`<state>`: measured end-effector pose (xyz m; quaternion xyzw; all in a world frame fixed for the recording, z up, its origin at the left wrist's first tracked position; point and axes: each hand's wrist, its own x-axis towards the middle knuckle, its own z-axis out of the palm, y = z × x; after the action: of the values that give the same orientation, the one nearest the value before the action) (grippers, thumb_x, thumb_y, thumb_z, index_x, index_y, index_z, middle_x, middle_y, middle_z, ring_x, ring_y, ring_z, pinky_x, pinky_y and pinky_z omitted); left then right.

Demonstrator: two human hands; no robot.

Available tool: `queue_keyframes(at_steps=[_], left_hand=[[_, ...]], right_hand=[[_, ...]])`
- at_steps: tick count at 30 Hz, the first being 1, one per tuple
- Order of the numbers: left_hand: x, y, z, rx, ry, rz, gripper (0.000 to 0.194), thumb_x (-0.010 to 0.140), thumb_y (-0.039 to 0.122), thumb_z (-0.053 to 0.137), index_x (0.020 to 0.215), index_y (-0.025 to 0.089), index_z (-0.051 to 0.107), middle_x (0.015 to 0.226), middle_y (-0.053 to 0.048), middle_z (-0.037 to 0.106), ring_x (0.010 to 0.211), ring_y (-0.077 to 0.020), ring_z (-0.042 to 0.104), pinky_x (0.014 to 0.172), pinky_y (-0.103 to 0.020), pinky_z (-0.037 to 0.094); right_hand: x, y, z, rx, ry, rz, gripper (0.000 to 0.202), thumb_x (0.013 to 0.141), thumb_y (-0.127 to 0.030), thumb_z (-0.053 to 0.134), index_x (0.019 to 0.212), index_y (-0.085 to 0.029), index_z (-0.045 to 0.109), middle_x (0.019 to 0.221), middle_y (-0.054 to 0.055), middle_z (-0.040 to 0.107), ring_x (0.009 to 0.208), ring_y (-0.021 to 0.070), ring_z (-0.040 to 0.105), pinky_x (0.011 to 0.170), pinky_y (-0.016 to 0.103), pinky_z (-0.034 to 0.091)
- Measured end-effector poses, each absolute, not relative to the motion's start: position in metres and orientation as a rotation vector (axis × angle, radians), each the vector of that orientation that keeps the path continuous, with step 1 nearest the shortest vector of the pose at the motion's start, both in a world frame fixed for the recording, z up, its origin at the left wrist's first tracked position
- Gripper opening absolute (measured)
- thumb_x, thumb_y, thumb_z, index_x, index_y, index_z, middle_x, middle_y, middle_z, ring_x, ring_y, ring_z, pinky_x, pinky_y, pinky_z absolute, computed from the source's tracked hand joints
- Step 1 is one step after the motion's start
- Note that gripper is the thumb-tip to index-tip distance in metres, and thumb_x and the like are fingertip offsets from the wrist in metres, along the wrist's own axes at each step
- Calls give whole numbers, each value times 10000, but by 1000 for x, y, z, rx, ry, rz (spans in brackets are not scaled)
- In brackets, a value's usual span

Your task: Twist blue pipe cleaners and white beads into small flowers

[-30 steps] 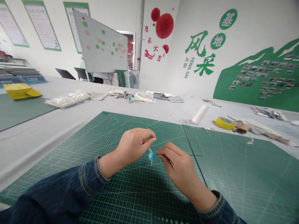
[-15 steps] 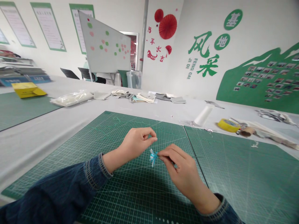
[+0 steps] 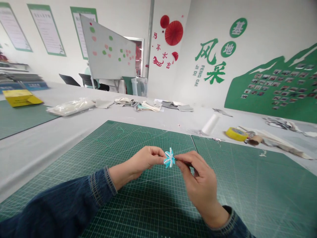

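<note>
A small light-blue flower-like ornament point(image 3: 169, 158) with rows of white beads is held up between my hands, above a green cutting mat point(image 3: 138, 205). My right hand point(image 3: 198, 175) pinches it from the right, thumb and forefinger closed at its back. From the other side, my left hand point(image 3: 143, 162) has thumb and forefinger pressed together at the ornament's left edge. The exact contact of the left fingertips is partly hidden.
Behind the mat lie fabric scraps point(image 3: 151, 105), a clear plastic packet point(image 3: 71, 106) and a white thread spool point(image 3: 210, 124). A yellow tape roll point(image 3: 236, 134) and a cardboard tube point(image 3: 255, 140) are at the right; a yellow box point(image 3: 21, 98) is far left.
My left hand has moved down and right to the ornament. The ornament has turned, its beaded face now showing more, and sits slightly higher. The whole view has shifted a little.
</note>
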<state>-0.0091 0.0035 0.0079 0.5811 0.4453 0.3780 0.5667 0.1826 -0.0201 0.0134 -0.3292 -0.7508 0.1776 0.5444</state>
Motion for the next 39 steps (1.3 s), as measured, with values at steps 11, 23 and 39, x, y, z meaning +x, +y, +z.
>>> queue_keyframes(at_steps=[11,23,39], left_hand=[[1,0,-2,1150,944,886,153,700,267,712,746,146,631,579,72,449,460,-49,222,464,-265,104],[6,-13,3,1054,981,961,265,641,330,814,715,160,624,534,86,413,451,-49,227,459,-266,97],[-3,-28,12,2350,1286,1191,195,949,293,530,912,217,706,849,-22,720,817,-166,633,767,-292,439]], right_hand=[[175,-4,-3,-818,-1129,1272,110,767,-251,754,855,-200,712,650,-30,583,571,93,438,538,240,343],[185,1,-10,-1099,-1287,911,214,789,-378,731,905,-201,701,670,-15,565,616,147,468,583,295,367],[185,-4,0,-1133,-1825,64,139,910,-254,571,857,-211,692,767,15,622,692,169,572,640,302,435]])
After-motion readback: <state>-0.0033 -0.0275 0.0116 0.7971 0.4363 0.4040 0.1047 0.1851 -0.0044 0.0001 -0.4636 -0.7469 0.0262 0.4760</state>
